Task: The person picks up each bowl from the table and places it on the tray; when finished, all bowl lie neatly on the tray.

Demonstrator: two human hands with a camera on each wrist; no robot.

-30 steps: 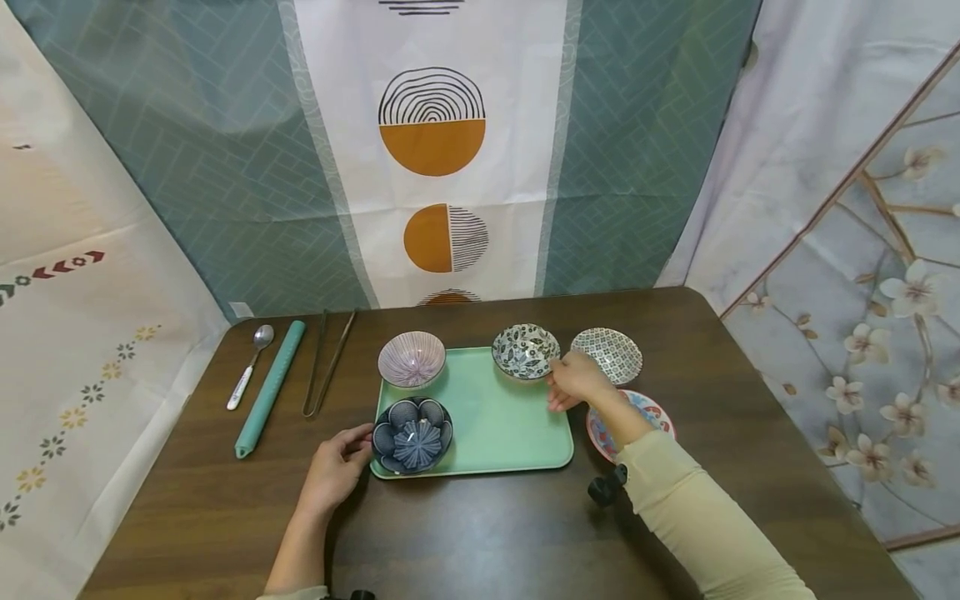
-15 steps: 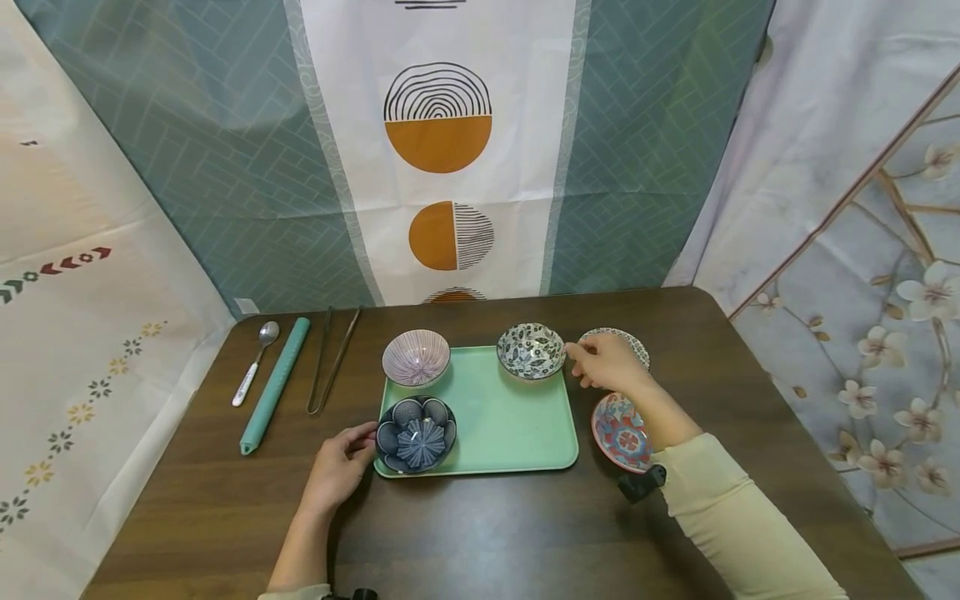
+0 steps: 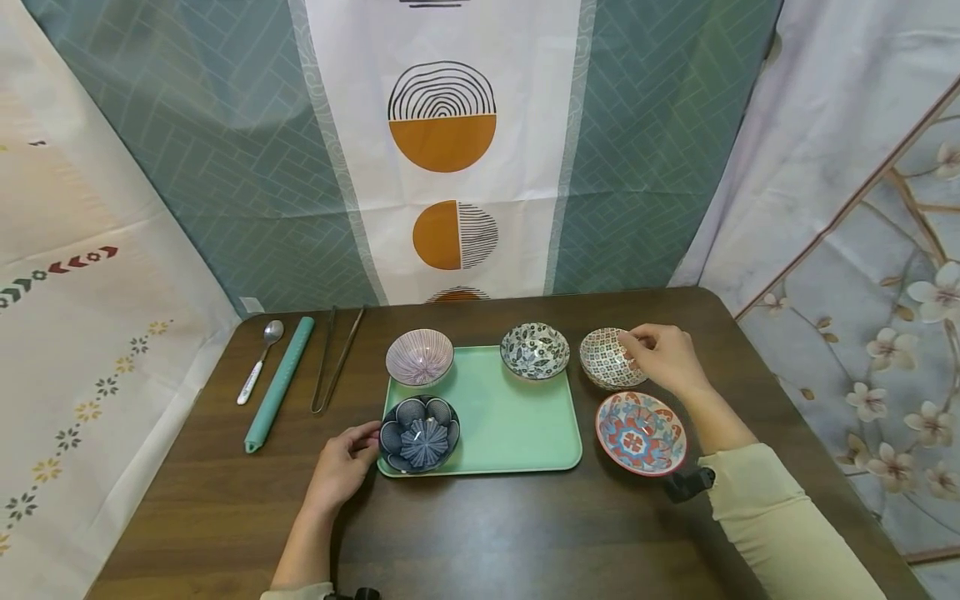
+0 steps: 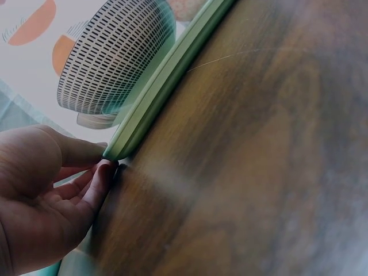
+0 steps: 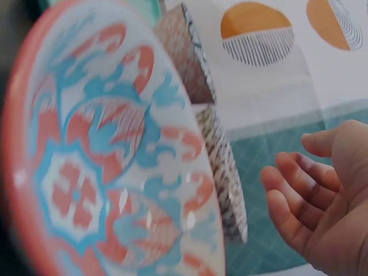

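The tray [image 3: 517,425] was plain mint green. The petal bowl [image 3: 420,435] showed navy with pale, lined petals inside and black dashes on white outside. The striped bowl [image 3: 420,358] had fine purple rays on white, the leafy bowl [image 3: 535,350] dark leaves on white, the lattice bowl [image 3: 600,357] a small repeating lattice. Red and light blue flowers filled the red-rimmed bowl [image 3: 642,433]. The rod [image 3: 280,385] was teal, the table [image 3: 495,533] dark brown wood grain, the sleeve [image 3: 795,517] pale cream-yellow.

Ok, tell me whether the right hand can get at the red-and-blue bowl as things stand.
Probably yes. The right hand appears to hold nothing and is close to the red-and-blue bowl, which stands uncovered with nothing visible inside it.
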